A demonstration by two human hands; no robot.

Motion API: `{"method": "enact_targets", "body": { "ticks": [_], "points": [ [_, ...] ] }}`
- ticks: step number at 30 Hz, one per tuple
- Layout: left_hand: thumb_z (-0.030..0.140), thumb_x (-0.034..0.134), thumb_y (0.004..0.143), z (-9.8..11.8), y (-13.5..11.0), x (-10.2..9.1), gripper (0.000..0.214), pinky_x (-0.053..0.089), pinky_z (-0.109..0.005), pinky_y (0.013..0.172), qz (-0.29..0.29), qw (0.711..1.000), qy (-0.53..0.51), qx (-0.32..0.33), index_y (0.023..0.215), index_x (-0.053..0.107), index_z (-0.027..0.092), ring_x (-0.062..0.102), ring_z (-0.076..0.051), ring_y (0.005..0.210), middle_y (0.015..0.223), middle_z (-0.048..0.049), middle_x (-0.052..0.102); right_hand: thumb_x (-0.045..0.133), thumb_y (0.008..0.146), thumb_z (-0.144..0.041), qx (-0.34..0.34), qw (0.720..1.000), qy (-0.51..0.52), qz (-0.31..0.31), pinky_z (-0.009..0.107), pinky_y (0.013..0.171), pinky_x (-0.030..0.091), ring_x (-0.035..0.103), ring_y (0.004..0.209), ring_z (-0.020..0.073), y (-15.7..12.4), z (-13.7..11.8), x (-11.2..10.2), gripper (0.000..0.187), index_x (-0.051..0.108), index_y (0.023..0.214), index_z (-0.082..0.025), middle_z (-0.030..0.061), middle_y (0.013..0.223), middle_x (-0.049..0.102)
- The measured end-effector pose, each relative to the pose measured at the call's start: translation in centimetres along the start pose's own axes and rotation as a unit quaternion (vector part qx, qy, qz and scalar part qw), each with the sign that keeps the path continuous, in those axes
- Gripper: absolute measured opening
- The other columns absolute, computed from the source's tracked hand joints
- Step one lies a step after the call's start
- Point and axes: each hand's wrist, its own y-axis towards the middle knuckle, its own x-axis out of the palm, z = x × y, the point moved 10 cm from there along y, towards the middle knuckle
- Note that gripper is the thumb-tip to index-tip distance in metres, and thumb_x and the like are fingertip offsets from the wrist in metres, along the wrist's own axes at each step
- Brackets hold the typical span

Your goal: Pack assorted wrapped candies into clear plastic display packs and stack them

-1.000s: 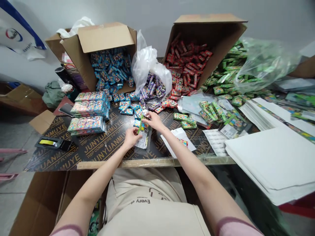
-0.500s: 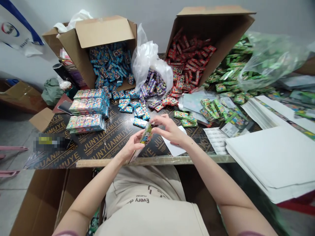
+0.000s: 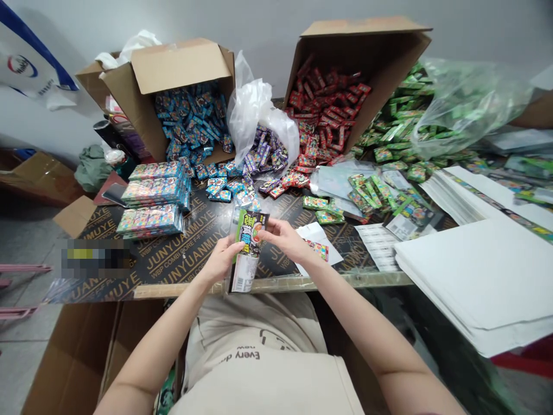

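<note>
My left hand (image 3: 220, 259) grips the left edge of a flat black and green printed packet (image 3: 249, 248), its thumb lying across the front. A pale panel with a barcode shows at the packet's lower end. On the opposite edge, the fingers and thumb of my right hand (image 3: 286, 237) pinch the packet near its upper part. It is held tilted above the table's front edge, printed face toward me. Partly behind my right wrist, a small red packet (image 3: 318, 249) lies on a white paper (image 3: 334, 256). Small blue packets (image 3: 220, 195) lie just beyond the hands.
Behind stand a carton of blue packets (image 3: 181, 66), a plastic bag of purple packets (image 3: 264, 151) and a carton of red packets (image 3: 367, 29). Green packets (image 3: 401, 129) heap at right. Stacked bundles (image 3: 151, 222) sit left; white card sheets (image 3: 479, 265) cover the right side.
The packet has turned from nearly edge-on to show its printed front. My right hand has come down slightly onto its right edge. The red packet has come into clearer view.
</note>
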Motion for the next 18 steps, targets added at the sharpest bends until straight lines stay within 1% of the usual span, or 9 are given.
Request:
{"method": "enact_targets", "body": {
  "ticks": [3, 5, 7, 8, 10, 12, 15, 17, 18],
  "points": [
    [0.048, 0.065, 0.078, 0.4, 0.1, -0.9, 0.035, 0.048, -0.028, 0.070, 0.028, 0.995, 0.088, 0.027, 0.082, 0.070, 0.013, 0.062, -0.018, 0.073, 0.079, -0.0044, 0.071, 0.078, 0.068, -0.044, -0.001, 0.999, 0.021, 0.044, 0.033, 0.078, 0.054, 0.067, 0.079, 0.0178, 0.1, 0.5, -0.4, 0.034, 0.069, 0.089, -0.018, 0.0021, 0.086, 0.072],
    [0.049, 0.065, 0.078, 0.7, 0.2, -1.5, 0.037, 0.045, -0.025, 0.061, 0.054, 0.990, 0.128, 0.040, 0.070, 0.066, 0.013, 0.057, -0.015, 0.062, 0.067, -0.0021, 0.066, 0.078, 0.068, -0.044, -0.006, 0.996, 0.022, 0.082, 0.032, 0.074, 0.054, 0.066, 0.075, 0.0172, 0.0, 0.6, -1.0, 0.033, 0.069, 0.086, -0.018, 0.0016, 0.082, 0.072],
    [0.050, 0.065, 0.077, 0.8, 0.3, -2.0, 0.039, 0.041, -0.024, 0.055, 0.079, 0.985, 0.143, 0.050, 0.062, 0.061, 0.014, 0.052, -0.013, 0.055, 0.059, -0.0002, 0.061, 0.076, 0.070, -0.046, -0.004, 0.996, 0.029, 0.088, 0.030, 0.068, 0.054, 0.065, 0.071, 0.0162, -0.1, 0.9, -0.9, 0.034, 0.068, 0.089, -0.019, 0.0011, 0.080, 0.071],
    [0.050, 0.065, 0.077, 0.8, 0.4, -2.3, 0.039, 0.041, -0.024, 0.054, 0.093, 0.985, 0.138, 0.054, 0.062, 0.061, 0.014, 0.051, -0.012, 0.054, 0.058, 0.0002, 0.060, 0.075, 0.070, -0.047, 0.004, 0.997, 0.037, 0.065, 0.028, 0.065, 0.053, 0.064, 0.070, 0.0158, -0.2, 1.3, -0.4, 0.037, 0.067, 0.093, -0.019, 0.0008, 0.081, 0.071],
    [0.050, 0.062, 0.079, 0.6, 0.5, -2.8, 0.037, 0.043, -0.024, 0.056, 0.117, 0.986, 0.106, 0.061, 0.070, 0.063, 0.014, 0.054, -0.013, 0.057, 0.063, -0.0003, 0.063, 0.077, 0.068, -0.045, 0.029, 0.998, 0.047, -0.019, 0.028, 0.063, 0.053, 0.064, 0.069, 0.0155, -0.7, 2.4, 1.5, 0.044, 0.065, 0.102, -0.020, 0.0001, 0.084, 0.071],
    [0.049, 0.061, 0.081, 0.3, 0.5, -3.0, 0.035, 0.047, -0.026, 0.063, 0.126, 0.987, 0.071, 0.065, 0.081, 0.066, 0.014, 0.059, -0.015, 0.064, 0.072, -0.0020, 0.068, 0.079, 0.066, -0.041, 0.049, 0.996, 0.019, -0.076, 0.029, 0.064, 0.054, 0.064, 0.070, 0.0161, -1.6, 3.8, 2.7, 0.044, 0.064, 0.100, -0.019, 0.0001, 0.083, 0.070],
    [0.044, 0.068, 0.076, 0.2, 0.6, -2.7, 0.032, 0.050, -0.029, 0.074, 0.110, 0.988, 0.086, 0.070, 0.089, 0.068, 0.014, 0.064, -0.018, 0.076, 0.086, -0.0045, 0.072, 0.077, 0.068, -0.036, 0.042, 0.996, -0.080, -0.023, 0.030, 0.067, 0.053, 0.063, 0.071, 0.0172, -2.1, 5.0, 1.4, 0.029, 0.065, 0.087, -0.016, 0.0014, 0.078, 0.070],
    [0.041, 0.072, 0.073, 0.0, 0.6, -2.4, 0.032, 0.050, -0.030, 0.075, 0.095, 0.986, 0.119, 0.067, 0.089, 0.068, 0.013, 0.065, -0.019, 0.079, 0.088, -0.0056, 0.072, 0.075, 0.070, -0.035, 0.034, 0.995, -0.094, -0.004, 0.032, 0.070, 0.054, 0.064, 0.075, 0.0184, -2.0, 5.1, 0.7, 0.031, 0.065, 0.094, -0.018, 0.0024, 0.084, 0.071],
    [0.041, 0.073, 0.072, -0.1, 0.7, -2.2, 0.033, 0.050, -0.030, 0.074, 0.086, 0.986, 0.133, 0.062, 0.088, 0.069, 0.013, 0.065, -0.020, 0.077, 0.087, -0.0061, 0.072, 0.076, 0.069, -0.035, 0.030, 0.997, -0.076, -0.002, 0.033, 0.073, 0.054, 0.065, 0.079, 0.0189, -1.8, 4.8, 0.5, 0.039, 0.063, 0.103, -0.019, 0.0027, 0.089, 0.071]
  ]
}}
